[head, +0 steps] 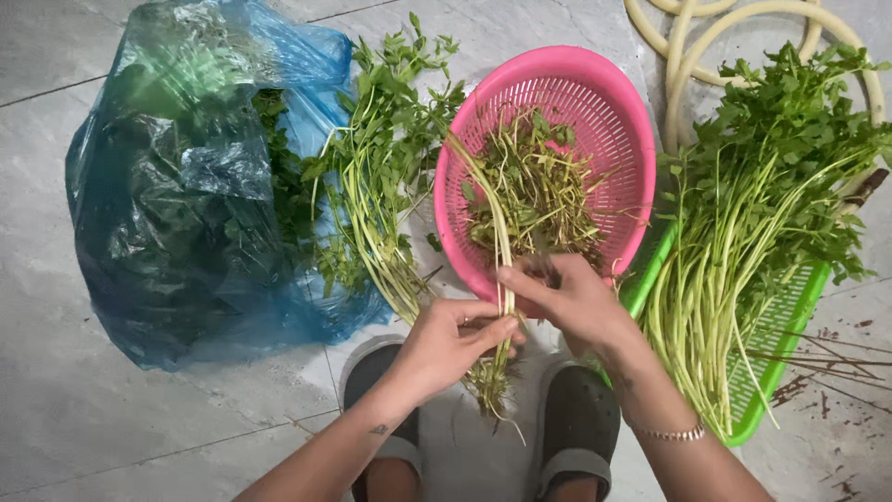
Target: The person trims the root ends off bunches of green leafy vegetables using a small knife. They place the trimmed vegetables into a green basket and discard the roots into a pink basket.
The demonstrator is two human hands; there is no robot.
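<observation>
You are crouched over a grey tiled floor (pixel 111 437), its grout lines running across the near left and far left; dark flecks and thin stem scraps lie on the tiles at the near right.

At the left sits a big blue plastic bag (pixel 186 186), crumpled and half open, stuffed with dark leafy greens; at the right a thick heap of cleaned greens (pixel 753 214), leaves far and pale stalks near, lies across a green slotted tray (pixel 776 353) that shows beneath it; a pale coiled hose (pixel 683 56) lies on the floor at the far right, partly behind those leaves. In the middle far stands a pink round colander (pixel 609 121), tipped toward you and holding a tangle of trimmed stalks and scraps; between bag and colander lies a loose bunch of unsorted greens (pixel 376 177), its leaves spilling onto the bag's mouth.

Near you, your two dark sandals (pixel 576 418) frame the work; your right wrist wears a thin bracelet (pixel 671 433).

Your left hand (pixel 446 344) is closed around a small bundle of stems (pixel 500 279), thumb and fingers pinched on the stalks just near the colander's rim; your right hand (pixel 571 297) is curled with its fingertips pressed on the same bundle just above the left; the bundle stands nearly upright, tops reaching into the colander, rooty ends hanging between your feet.
</observation>
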